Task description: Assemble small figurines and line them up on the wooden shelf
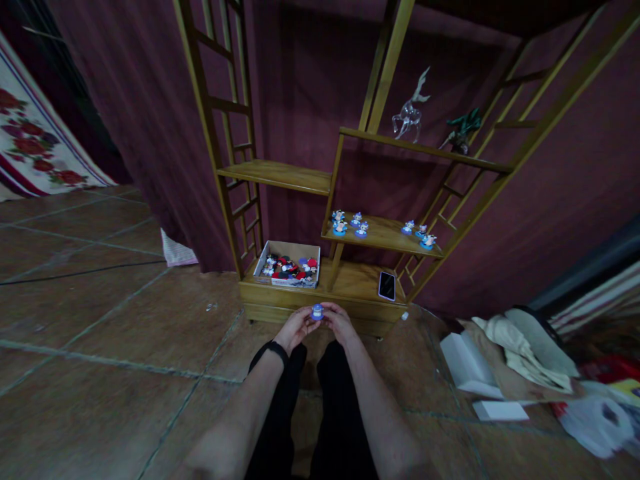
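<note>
A small purple-and-white figurine (317,312) is pinched between my two hands, low in front of the wooden shelf unit. My left hand (299,325) grips it from the left, fingers curled; a dark band circles that wrist. From the right, my right hand (338,320) holds it with thumb and fingers. Just beyond my hands, an open cardboard box (313,257) on the lowest shelf contains several red, black and white figurines (287,268). Similar purple and blue figurines (361,229) stand on the middle shelf (383,235) in a left group and a right group.
A phone (387,285) lies on the lowest shelf at the right. Higher up stand a clear glass deer (410,117) and a dark green ornament (463,130). White boxes (470,367), cloth and plastic bags (595,420) lie on the tiled floor to the right. A cable (85,272) crosses the floor at left.
</note>
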Available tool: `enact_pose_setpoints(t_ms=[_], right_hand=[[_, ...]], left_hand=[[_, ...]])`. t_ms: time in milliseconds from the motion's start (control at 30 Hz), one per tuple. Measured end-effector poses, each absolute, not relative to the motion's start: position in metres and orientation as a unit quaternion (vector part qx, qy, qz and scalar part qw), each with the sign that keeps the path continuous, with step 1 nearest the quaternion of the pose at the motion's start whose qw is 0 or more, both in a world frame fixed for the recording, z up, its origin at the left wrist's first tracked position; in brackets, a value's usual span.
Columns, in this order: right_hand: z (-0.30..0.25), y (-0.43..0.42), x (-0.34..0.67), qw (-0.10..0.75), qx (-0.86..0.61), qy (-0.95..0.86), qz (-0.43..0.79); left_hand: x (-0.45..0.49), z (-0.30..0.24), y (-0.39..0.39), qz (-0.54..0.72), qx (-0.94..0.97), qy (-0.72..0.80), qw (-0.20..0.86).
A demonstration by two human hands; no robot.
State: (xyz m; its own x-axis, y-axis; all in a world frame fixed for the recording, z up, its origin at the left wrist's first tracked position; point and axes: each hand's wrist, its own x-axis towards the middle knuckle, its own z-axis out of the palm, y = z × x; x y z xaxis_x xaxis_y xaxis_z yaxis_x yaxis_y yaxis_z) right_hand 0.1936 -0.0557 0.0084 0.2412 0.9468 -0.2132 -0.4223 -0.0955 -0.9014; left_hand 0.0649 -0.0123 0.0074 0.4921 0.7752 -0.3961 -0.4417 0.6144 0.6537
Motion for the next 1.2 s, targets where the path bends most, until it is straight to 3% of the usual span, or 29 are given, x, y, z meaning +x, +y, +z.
enact_pose_setpoints(t_ms=[1200], right_hand=[[0.011,-0.057,0.18,0.652,-0.499,-0.25,0.513]], left_hand=[[0.067,0.003,-0.017,0.439,0.243,0.308,0.808]])
